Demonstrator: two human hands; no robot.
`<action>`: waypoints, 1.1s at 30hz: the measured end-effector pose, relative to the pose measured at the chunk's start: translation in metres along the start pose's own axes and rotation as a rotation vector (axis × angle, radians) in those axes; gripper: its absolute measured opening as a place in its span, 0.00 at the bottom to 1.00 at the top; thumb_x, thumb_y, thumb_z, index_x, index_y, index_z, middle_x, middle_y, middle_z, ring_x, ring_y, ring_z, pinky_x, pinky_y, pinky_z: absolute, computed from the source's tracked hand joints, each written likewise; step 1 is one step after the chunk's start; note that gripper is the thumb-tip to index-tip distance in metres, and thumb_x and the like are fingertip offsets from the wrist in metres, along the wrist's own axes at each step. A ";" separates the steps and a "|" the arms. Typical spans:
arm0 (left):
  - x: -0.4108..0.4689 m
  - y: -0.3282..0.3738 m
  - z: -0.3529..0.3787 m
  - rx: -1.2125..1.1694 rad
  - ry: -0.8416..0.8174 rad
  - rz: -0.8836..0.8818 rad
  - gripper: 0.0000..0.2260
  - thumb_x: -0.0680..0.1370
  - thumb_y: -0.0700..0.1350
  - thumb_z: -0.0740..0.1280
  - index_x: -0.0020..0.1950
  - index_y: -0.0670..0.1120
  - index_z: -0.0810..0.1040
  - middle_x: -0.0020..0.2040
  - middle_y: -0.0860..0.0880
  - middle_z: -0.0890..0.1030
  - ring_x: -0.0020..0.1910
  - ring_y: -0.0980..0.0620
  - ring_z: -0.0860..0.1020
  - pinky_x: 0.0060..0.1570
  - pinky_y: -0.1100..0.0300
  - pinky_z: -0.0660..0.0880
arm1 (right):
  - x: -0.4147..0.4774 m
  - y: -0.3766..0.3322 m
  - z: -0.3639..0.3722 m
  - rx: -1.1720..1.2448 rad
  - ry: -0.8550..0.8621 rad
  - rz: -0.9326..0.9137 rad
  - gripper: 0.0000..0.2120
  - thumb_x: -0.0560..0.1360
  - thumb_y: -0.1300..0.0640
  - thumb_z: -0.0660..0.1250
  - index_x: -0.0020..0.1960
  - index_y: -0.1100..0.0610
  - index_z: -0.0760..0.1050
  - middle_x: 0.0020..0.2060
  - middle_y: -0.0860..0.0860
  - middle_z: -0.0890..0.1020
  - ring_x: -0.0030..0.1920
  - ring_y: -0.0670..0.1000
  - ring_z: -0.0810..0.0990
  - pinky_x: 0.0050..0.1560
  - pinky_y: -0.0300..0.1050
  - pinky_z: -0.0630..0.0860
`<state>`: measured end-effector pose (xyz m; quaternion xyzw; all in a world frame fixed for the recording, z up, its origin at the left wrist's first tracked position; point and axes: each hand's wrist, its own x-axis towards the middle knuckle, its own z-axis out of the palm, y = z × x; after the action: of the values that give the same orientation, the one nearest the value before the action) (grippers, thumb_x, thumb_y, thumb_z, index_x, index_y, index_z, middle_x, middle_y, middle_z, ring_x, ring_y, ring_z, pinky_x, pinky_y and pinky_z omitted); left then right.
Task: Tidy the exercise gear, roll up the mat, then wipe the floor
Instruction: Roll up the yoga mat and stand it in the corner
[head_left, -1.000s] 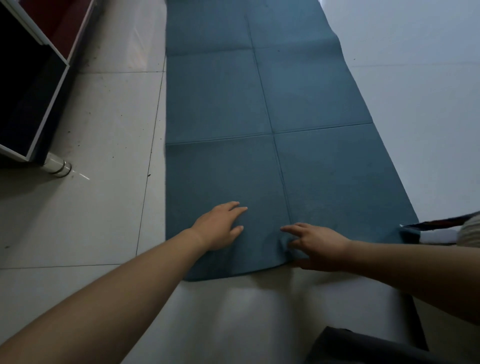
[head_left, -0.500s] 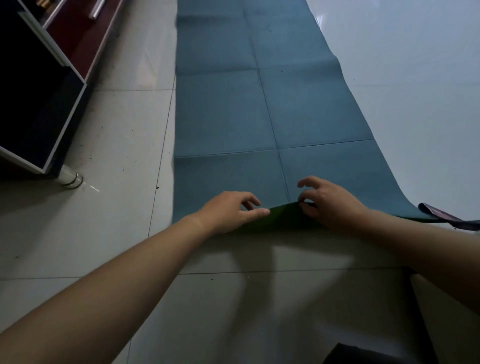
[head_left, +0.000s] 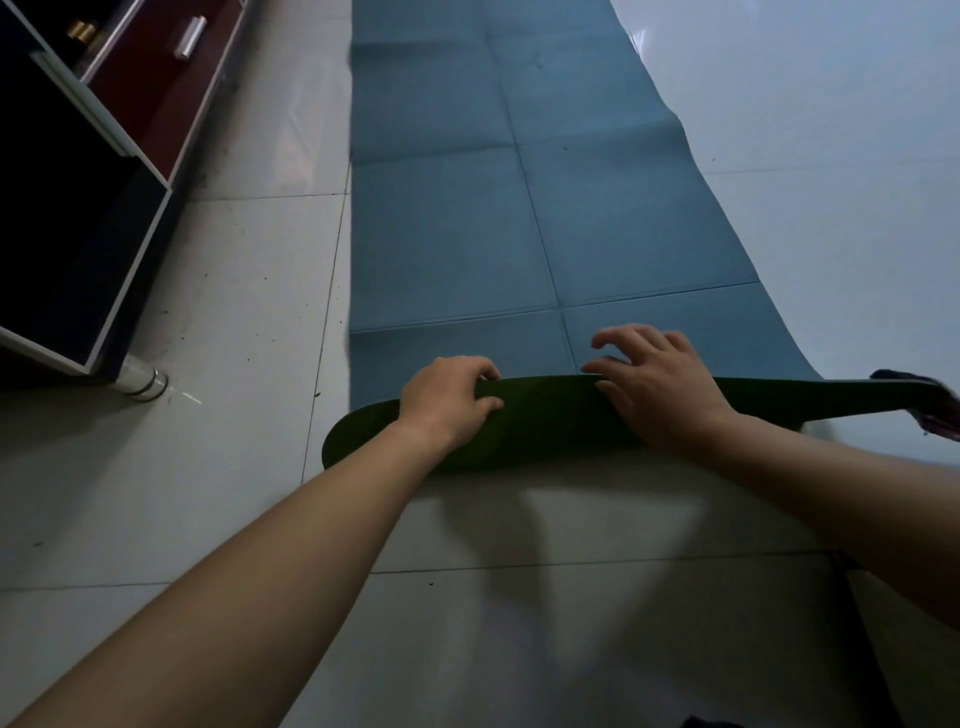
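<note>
— Where is the mat at this moment?
— The blue mat (head_left: 467, 234) lies flat on the tiled floor (head_left: 234, 467) and runs away from you. Its near end is turned over, so the dark green underside (head_left: 545, 421) shows as a low band across the width, on top of the blue face.
— What does my left hand do?
— Your left hand (head_left: 447, 405) grasps the fold near its left part: the fingers curl over the top edge and the thumb lies on the green side.
— And the right one?
— Your right hand (head_left: 654, 395) rests with the palm on the green band, just beside the left hand. Its fingers are loosely bent and lifted above the blue surface; they close around nothing.
— What else is near?
— A cabinet (head_left: 130, 208) with a dark open compartment stands at your left, on a metal leg (head_left: 143, 382), well apart from the mat. At the right edge a dark purple thing (head_left: 935, 400) touches the end of the green band; what it is, I cannot tell
</note>
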<state>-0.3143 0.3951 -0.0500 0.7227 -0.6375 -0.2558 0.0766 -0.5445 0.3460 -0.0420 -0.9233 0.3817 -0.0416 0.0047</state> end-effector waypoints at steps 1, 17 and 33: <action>0.003 0.000 0.001 0.007 0.010 -0.007 0.13 0.75 0.51 0.68 0.60 0.53 0.76 0.58 0.52 0.79 0.57 0.49 0.75 0.52 0.53 0.74 | 0.000 0.000 0.000 -0.021 -0.004 -0.012 0.16 0.64 0.58 0.77 0.51 0.54 0.81 0.54 0.56 0.80 0.52 0.59 0.80 0.47 0.52 0.76; 0.013 -0.008 0.018 0.049 0.184 0.140 0.15 0.76 0.45 0.67 0.63 0.51 0.75 0.60 0.51 0.75 0.59 0.48 0.73 0.64 0.50 0.66 | 0.007 0.007 0.030 0.145 -0.350 0.037 0.37 0.73 0.43 0.66 0.75 0.55 0.55 0.76 0.51 0.55 0.76 0.52 0.50 0.74 0.45 0.49; 0.012 -0.019 0.052 0.184 -0.215 0.190 0.38 0.71 0.53 0.71 0.76 0.51 0.56 0.76 0.52 0.58 0.74 0.50 0.59 0.72 0.48 0.58 | 0.012 0.014 0.040 0.231 -0.407 0.086 0.37 0.72 0.41 0.67 0.74 0.55 0.57 0.75 0.52 0.58 0.75 0.53 0.54 0.73 0.44 0.49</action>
<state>-0.3213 0.3984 -0.1058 0.6316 -0.7283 -0.2636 -0.0347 -0.5424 0.3266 -0.0818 -0.8889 0.4045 0.1020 0.1890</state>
